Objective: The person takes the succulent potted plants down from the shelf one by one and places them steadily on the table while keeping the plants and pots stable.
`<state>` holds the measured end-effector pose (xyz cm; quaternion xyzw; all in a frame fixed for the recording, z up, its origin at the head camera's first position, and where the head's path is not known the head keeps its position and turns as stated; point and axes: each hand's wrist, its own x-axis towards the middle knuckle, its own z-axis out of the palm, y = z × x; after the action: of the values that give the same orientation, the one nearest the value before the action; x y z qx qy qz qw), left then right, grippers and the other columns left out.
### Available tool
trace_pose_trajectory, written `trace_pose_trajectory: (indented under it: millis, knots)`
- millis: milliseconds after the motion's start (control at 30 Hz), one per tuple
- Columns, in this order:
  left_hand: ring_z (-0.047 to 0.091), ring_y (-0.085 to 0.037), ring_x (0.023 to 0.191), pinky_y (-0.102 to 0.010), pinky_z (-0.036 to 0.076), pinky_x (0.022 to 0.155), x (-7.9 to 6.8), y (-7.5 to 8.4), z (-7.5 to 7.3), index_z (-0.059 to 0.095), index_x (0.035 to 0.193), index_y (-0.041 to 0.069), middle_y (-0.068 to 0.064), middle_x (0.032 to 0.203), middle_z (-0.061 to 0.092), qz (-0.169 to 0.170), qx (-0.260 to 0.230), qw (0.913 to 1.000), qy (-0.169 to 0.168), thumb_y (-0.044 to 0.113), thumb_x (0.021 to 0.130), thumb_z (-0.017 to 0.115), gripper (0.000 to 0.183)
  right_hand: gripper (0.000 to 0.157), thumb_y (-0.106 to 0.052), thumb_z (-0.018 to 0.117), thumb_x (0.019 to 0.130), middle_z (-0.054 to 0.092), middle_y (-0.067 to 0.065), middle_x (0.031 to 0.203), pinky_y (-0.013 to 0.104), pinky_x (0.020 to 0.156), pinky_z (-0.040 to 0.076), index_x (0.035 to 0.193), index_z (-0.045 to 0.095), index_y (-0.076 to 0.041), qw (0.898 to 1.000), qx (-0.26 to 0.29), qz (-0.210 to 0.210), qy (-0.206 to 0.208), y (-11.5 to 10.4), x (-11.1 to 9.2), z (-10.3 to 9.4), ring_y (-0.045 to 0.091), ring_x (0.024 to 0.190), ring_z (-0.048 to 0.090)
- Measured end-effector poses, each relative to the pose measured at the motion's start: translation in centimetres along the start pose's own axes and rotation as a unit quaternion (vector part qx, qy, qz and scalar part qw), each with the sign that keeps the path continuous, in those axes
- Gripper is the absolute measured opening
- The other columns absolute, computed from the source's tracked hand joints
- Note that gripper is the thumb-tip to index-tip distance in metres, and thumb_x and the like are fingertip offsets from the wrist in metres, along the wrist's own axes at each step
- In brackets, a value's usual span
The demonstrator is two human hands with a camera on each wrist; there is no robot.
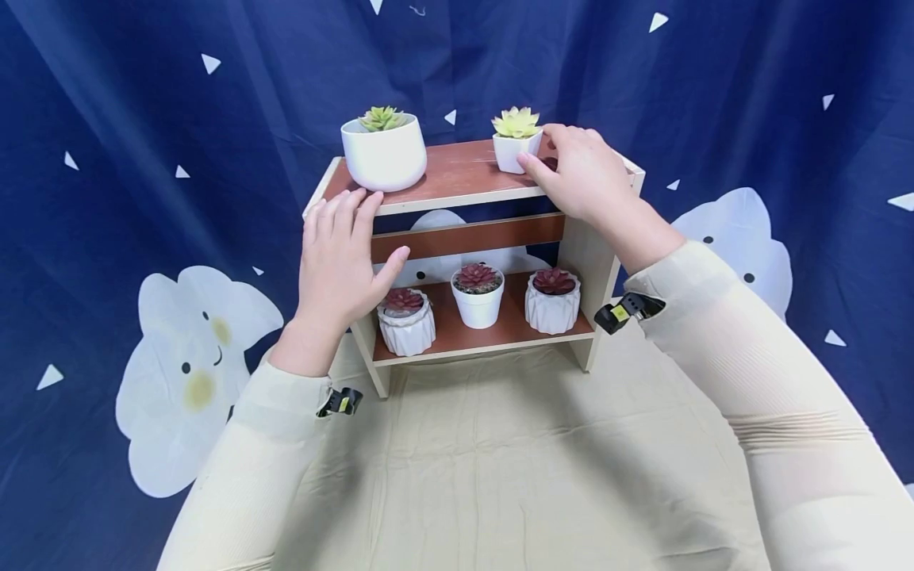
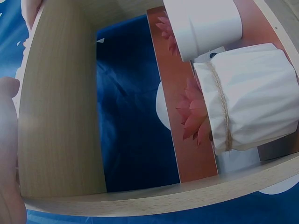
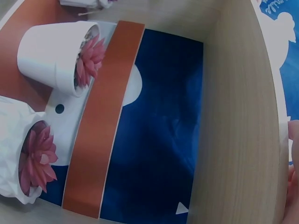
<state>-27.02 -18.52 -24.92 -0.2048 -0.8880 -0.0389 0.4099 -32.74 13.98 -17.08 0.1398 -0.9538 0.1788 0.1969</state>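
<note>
A small white pot with a light-green succulent [image 1: 517, 151] stands at the right of the top of a brown wooden shelf [image 1: 457, 168]. My right hand [image 1: 589, 173] grips this pot from the right, thumb at its front and index finger by its rim. At the shelf top's left is a larger round white pot with a green succulent [image 1: 384, 155]. My left hand [image 1: 336, 258] touches the front edge just below it, fingers extended, thumb spread. In both wrist views, only part of each hand shows at the edge.
Red succulents stand on the lower board: a left white pot tied with twine [image 2: 257, 98], a smooth middle white pot [image 1: 478, 305] and a ridged right white pot [image 1: 553, 305]. A beige cloth [image 1: 500, 460] lies below. Behind hangs a blue curtain [image 1: 107, 159] with clouds and triangles.
</note>
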Motion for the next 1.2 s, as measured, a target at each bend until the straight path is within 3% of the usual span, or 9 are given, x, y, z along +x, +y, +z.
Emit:
trace_pose_trajectory:
  millis: [433, 600, 1200]
  knots:
    - [0.033, -0.034, 0.140, -0.047, 0.013, 0.121, 0.0, 0.1, 0.0, 0.039, 0.152, 0.010, -0.015, 0.152, 0.041, -0.003, 0.000, 1.0000, 0.000, 0.061, 0.093, 0.043, 0.078, 0.068, -0.067, 0.042, 0.095, 0.060, 0.013, 0.111, 0.043, 0.084, 0.044, 0.125, 0.054, -0.008, 0.999, 0.021, 0.033, -0.015, -0.3, 0.7, -0.2, 0.031, 0.104, 0.053]
    - [0.033, -0.033, 0.140, -0.047, 0.014, 0.120, 0.0, 0.1, 0.1, 0.039, 0.152, 0.010, -0.015, 0.151, 0.041, -0.003, 0.000, 1.0000, 0.004, 0.061, 0.093, 0.043, 0.078, 0.078, -0.070, 0.044, 0.092, 0.061, 0.014, 0.125, 0.047, 0.095, 0.046, 0.140, 0.050, -0.010, 0.998, 0.028, 0.050, -0.014, -0.6, 0.9, -0.3, 0.030, 0.111, 0.052]
    - [0.032, -0.033, 0.140, -0.047, 0.012, 0.121, -0.1, -0.1, 0.1, 0.037, 0.152, 0.010, -0.015, 0.152, 0.040, -0.008, 0.002, 1.0000, -0.003, 0.061, 0.093, 0.042, 0.078, 0.083, -0.069, 0.051, 0.090, 0.063, 0.009, 0.121, 0.038, 0.083, 0.046, 0.153, 0.041, -0.015, 0.996, 0.055, 0.075, 0.010, -1.0, 1.2, 0.6, 0.025, 0.103, 0.055]
